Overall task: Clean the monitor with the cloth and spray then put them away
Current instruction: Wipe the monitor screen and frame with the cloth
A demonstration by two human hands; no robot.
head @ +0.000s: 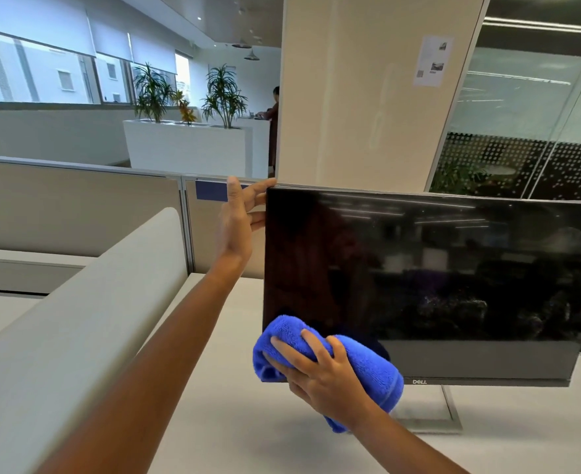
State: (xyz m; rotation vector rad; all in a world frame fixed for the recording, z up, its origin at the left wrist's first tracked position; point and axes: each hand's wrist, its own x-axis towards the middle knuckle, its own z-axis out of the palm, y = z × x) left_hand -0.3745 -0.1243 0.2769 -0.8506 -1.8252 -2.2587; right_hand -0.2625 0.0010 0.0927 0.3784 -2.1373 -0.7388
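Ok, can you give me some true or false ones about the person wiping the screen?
1. The cloth is blue. True.
2. The right hand holds the cloth at the top right corner of the monitor. False: it grips the cloth at the bottom left corner.
3. The left hand touches the monitor's upper left edge. True.
4. The monitor shows a bright cartoon. False: the screen is dark, with only reflections on it.
5. Green plants grow in a white planter further back. True.
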